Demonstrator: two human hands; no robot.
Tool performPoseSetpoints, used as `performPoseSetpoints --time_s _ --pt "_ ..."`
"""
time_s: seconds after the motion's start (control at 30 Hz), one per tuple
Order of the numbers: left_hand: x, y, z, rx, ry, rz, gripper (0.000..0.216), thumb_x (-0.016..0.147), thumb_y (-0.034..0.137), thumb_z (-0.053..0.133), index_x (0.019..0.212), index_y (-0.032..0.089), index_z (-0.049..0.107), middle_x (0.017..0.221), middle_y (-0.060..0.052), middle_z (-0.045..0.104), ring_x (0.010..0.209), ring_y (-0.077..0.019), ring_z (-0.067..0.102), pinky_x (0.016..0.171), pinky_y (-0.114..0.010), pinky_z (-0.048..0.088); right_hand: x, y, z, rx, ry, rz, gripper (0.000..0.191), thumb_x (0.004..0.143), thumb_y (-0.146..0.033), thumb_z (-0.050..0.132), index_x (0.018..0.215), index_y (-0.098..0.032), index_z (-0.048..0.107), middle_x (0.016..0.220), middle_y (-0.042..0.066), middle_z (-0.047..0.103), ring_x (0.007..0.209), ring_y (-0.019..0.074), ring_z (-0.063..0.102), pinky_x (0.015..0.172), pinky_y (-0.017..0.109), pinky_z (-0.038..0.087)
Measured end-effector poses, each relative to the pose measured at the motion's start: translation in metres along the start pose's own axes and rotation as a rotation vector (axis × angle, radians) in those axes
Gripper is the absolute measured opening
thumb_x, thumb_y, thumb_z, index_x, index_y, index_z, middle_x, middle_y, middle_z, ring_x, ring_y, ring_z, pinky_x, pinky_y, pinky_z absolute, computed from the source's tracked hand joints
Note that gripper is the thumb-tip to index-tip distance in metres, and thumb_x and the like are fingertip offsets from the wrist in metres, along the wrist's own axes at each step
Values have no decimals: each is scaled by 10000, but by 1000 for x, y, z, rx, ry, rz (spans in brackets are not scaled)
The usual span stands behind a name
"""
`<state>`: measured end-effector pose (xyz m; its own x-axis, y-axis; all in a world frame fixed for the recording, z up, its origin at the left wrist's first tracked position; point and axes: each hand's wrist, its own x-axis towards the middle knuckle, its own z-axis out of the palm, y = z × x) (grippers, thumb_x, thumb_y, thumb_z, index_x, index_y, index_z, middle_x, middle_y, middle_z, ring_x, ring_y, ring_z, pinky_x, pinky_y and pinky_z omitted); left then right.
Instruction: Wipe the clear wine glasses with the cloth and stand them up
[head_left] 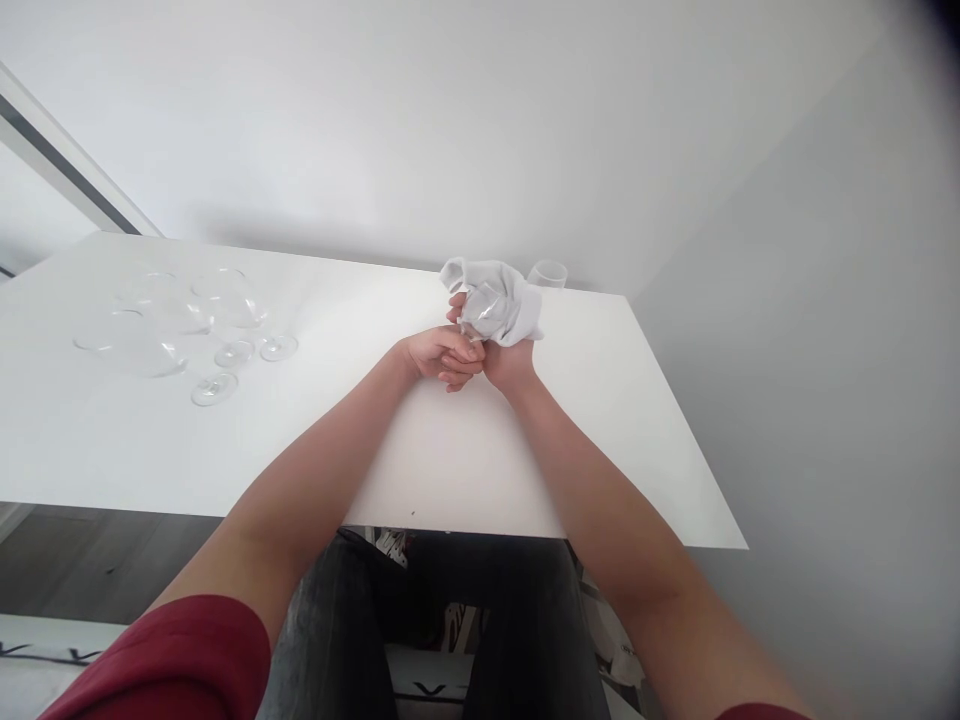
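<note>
A white cloth (516, 300) is bunched around the bowl of a clear glass (486, 308) above the table. My right hand (511, 362) is closed on the cloth, which hides most of its fingers. Just left of it, my left hand (448, 355) has its fingers curled at the lower end of the glass, seemingly at the stem. The stem and foot are hidden by my fingers. Behind the cloth, to the right, the round edge of another clear glass piece (549, 272) shows; its lower part is covered.
Several clear wine glasses (154, 345) lie on their sides at the left of the white table (360, 300), feet pointing toward me. A wall (420, 120) rises behind the table. The table's right edge slants toward me, with a grey wall beyond.
</note>
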<state>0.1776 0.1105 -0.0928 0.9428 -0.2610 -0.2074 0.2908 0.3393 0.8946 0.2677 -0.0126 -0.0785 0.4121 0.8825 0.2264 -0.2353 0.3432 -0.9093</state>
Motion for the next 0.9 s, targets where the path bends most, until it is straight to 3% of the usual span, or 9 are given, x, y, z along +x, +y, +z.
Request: performPoseSetpoints --time_s 0.17,0.23,0.37,0.47,0.57,0.67,0.77,0.9 --pt "0 -3 -2 -25 52 109 363 664 236 696 473 231 387 412 52 278 276 -135 357 389 -344 510 -5 2 6 -159 112 -172 349 807 -482 663 1090 -285 609 966 36 664 875 217 623 736 369 573" --pt "3 -5 -2 -46 104 138 341 637 209 688 476 220 388 427 54 277 296 -117 357 401 -313 494 -5 1 7 -295 208 -257 401 808 -380 667 1189 -302 569 1110 42 649 985 217 624 808 365 577" --pt "9 -9 -3 -90 157 86 278 628 168 659 498 200 415 460 43 306 334 -101 366 411 -268 455 -5 -4 10 -526 337 -428 735 745 -193 653 1429 -331 423 1433 71 524 1333 256 507 1054 423 523" --pt "10 -8 -2 -124 143 43 273 657 177 644 500 195 421 470 33 310 345 -98 359 403 -255 434 -5 -5 11 -562 320 -454 651 761 -157 638 1377 -303 489 1391 66 562 1289 241 534 1095 403 492" --pt "9 -7 1 -156 122 -5 327 689 182 645 477 197 396 462 31 277 351 -96 341 394 -248 423 -2 -1 7 -476 328 -383 392 794 -223 667 1171 -286 583 1141 24 652 1075 201 613 951 329 544" --pt "9 -5 5 -174 129 -31 404 746 183 650 459 202 367 466 30 264 358 -101 339 394 -257 434 4 5 1 -315 370 -264 212 833 -372 690 995 -277 591 973 -10 648 911 159 617 781 261 547" --pt "9 -4 7 -176 138 -33 399 746 165 652 462 203 375 473 30 279 359 -104 347 397 -266 449 11 11 -2 -125 374 -149 288 868 -525 650 949 -252 607 909 4 661 809 149 625 668 244 537" --pt "7 -2 7 -179 122 4 400 709 149 654 457 208 350 451 37 278 348 -100 341 381 -262 444 15 18 -2 53 235 141 606 890 -784 414 942 -219 626 886 80 691 789 217 668 569 313 553"
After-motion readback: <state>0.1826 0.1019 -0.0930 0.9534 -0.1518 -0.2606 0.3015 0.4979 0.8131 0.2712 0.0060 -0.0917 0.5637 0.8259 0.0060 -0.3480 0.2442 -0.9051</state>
